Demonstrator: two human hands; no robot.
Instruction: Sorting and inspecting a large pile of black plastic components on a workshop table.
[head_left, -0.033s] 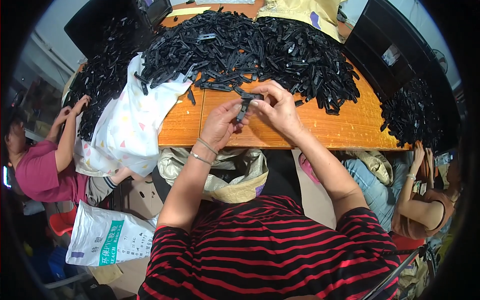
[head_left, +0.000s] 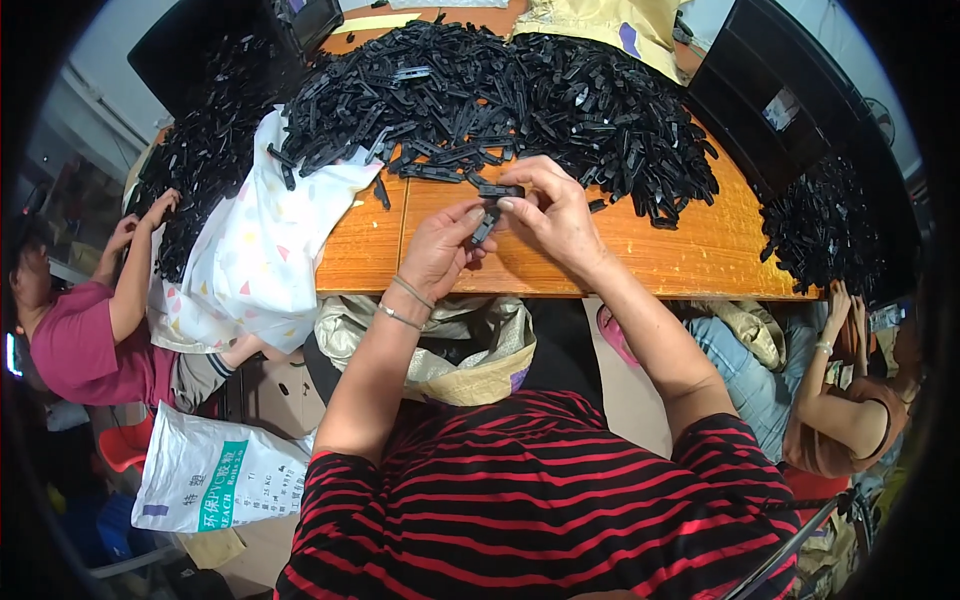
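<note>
Above the table's near edge my two hands meet. My left hand (head_left: 440, 250) is closed, pinching a small dark plastic piece (head_left: 483, 233) between thumb and fingers. In my right hand (head_left: 562, 222), thumb and forefinger close on a slim black plastic piece (head_left: 494, 190). The two pieces lie close together at the fingertips; whether they are joined I cannot tell. Just beyond, a large heap of similar black plastic pieces (head_left: 450, 90) spreads over the wooden table (head_left: 365, 250).
An open woven sack (head_left: 470, 385) sits below the table edge at my lap. A patterned white cloth (head_left: 250, 260) drapes over the left side. People work at black piles left and right. A yellowish sack (head_left: 600, 30) lies at the back; a printed white sack (head_left: 215, 475) lies lower left.
The piece in my left hand has tilted slightly, and its upper end has shifted against the piece in my right hand. Both hands stay in nearly the same place.
</note>
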